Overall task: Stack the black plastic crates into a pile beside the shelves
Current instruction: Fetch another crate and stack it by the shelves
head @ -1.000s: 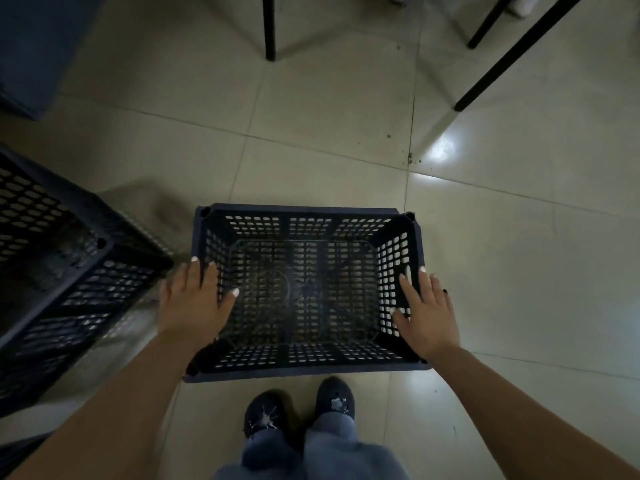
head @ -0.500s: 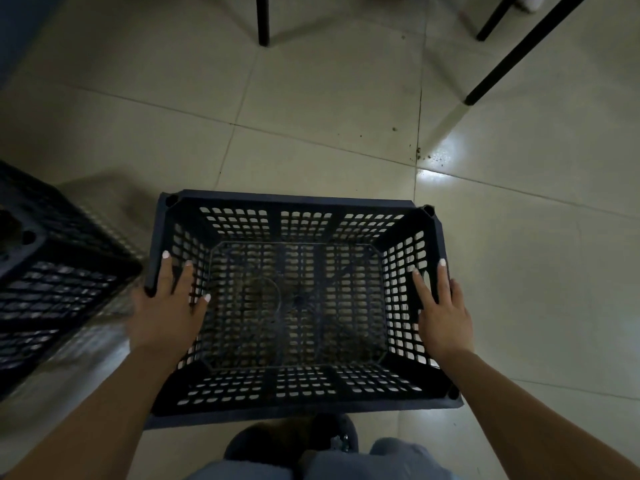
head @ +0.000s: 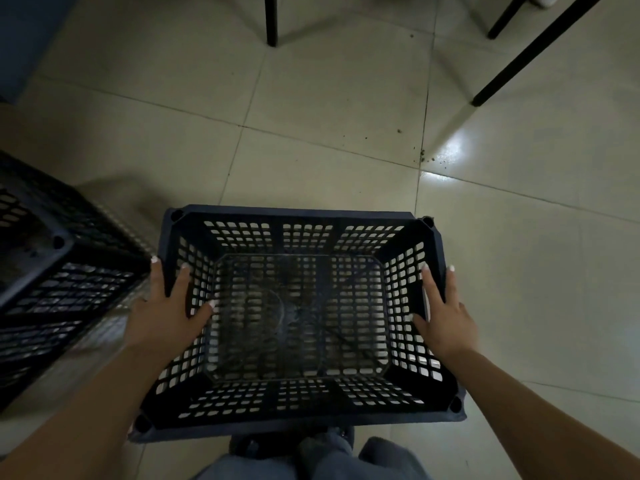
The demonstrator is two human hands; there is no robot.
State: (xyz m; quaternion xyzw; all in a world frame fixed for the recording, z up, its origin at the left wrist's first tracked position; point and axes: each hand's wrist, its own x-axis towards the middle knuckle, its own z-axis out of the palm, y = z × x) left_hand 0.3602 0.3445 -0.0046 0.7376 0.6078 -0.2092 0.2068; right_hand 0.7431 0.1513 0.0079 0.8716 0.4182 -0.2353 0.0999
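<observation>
Both hands grip an empty black perforated plastic crate (head: 298, 317): left hand (head: 166, 313) at nine o'clock, right hand (head: 446, 323) at three. Another black slatted crate (head: 52, 285) sits just beside it, at nine o'clock.

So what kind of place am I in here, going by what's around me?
Probably an indoor storeroom or back room, though that is a guess. The floor is large pale glossy tiles, black perforated plastic crates are about, one held and another at the left, and thin black metal legs stand ahead.
</observation>
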